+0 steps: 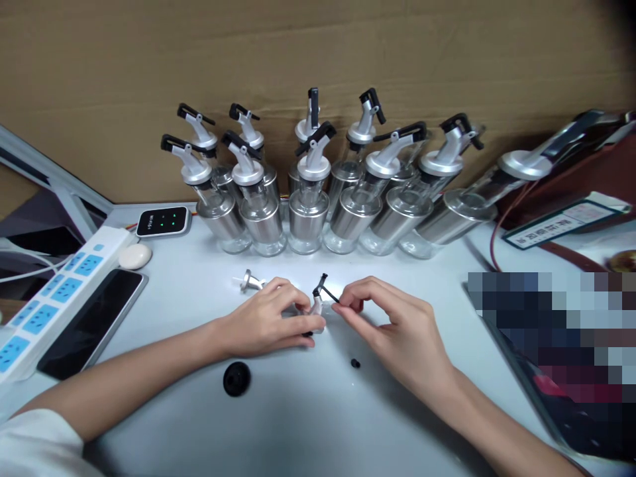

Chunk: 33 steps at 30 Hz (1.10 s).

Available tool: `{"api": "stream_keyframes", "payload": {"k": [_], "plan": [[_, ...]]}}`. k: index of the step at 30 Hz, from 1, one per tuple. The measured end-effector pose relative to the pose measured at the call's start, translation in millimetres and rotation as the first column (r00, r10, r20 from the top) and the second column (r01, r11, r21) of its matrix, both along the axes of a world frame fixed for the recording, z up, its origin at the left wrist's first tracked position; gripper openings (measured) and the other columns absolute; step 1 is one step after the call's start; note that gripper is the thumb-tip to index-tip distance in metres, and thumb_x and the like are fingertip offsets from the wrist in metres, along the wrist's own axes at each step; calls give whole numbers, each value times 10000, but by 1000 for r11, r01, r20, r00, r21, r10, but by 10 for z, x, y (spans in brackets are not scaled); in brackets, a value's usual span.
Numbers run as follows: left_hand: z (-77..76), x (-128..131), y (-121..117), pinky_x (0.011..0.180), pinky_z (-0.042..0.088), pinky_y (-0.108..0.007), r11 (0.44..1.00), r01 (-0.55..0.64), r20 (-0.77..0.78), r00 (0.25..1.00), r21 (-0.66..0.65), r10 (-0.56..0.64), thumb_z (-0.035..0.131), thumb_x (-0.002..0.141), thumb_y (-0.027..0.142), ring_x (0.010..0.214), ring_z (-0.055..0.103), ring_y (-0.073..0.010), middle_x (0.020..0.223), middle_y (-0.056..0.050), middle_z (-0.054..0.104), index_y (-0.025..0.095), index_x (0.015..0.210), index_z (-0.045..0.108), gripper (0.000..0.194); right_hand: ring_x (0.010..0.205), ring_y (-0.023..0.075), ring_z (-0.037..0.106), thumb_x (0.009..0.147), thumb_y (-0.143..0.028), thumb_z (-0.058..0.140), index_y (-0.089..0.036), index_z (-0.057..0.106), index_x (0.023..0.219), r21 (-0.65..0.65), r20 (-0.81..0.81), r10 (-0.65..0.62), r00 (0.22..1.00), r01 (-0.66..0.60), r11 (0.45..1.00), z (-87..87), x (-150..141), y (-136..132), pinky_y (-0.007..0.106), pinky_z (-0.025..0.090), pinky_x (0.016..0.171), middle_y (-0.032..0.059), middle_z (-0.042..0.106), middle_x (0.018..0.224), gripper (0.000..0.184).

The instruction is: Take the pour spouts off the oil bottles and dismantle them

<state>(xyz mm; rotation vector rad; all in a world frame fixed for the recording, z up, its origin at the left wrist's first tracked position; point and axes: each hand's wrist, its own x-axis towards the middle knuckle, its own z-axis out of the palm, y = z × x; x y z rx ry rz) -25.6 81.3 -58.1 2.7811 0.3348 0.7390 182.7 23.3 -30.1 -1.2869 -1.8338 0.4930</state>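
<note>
The silver spout [317,307] sits at the middle of the clock, pinched between the thumb and fingers of the left hand [275,317] just over the counter [298,411]. The right hand [397,318], reaching in from four o'clock, pinches the free end of the thin black lever [330,294] between thumb and forefinger; the lever's other end meets the spout's black top. A small dark bit shows under the left fingers — too hidden to name.

Counted from that spout, a loose spout [250,281] lies at ten o'clock, just beyond the left hand. A round black cap [236,379] rests at eight, and a tiny black piece [355,363] at five, near the right wrist.

Glass-and-steel bottles [309,215] with silver pourers and black levers stand in two rows from eleven round to two. A Wi-Fi device [163,221] with green lights lies at ten — beside it a pale round object [135,256]. Out at nine lie a black phone [94,321] and a white power strip [52,293] with blue sockets.
</note>
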Motion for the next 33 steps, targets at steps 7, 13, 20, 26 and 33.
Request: {"api": "stream_keyframes", "payload": {"k": [7,13,20,26,33], "plan": [[-10,16,7,837,381,-308,1000,12,0,1000,21,-12,427,963,369,847,555,-136,909,-44,592,174,1088,503,244,626,126,575,879,-82,499,-186,562,799,147,161,78,984,-102,984,-45,-4,-19,229,451,573,17,629,699,146],[-11,14,-9,848,348,-349,994,-67,-17,997,81,69,438,945,422,799,513,-159,891,-39,597,195,1014,556,265,660,142,582,894,-76,478,-174,563,834,176,201,113,973,-150,973,-72,-17,-24,249,464,603,40,652,736,143],[-13,1,-15,838,376,-336,992,-89,3,996,93,89,452,939,425,844,507,-158,919,-42,559,210,998,575,255,652,144,588,903,-91,466,-173,571,836,148,206,106,973,-138,979,-94,-18,-21,251,463,600,38,657,730,149],[-42,-8,-28,868,394,-349,987,-136,57,990,85,132,485,915,436,1033,498,-207,1172,-118,470,220,1001,584,253,655,145,589,898,-89,468,-172,562,834,144,214,99,972,-131,981,-106,-16,-28,247,459,598,38,649,728,141],[-20,-6,-14,873,394,-378,994,-90,-7,996,58,90,477,919,430,1137,520,-249,1343,-229,439,196,1016,555,266,618,130,575,884,-92,470,-189,561,815,123,187,81,979,-106,987,-82,-17,-17,229,456,571,15,616,687,150]]}}
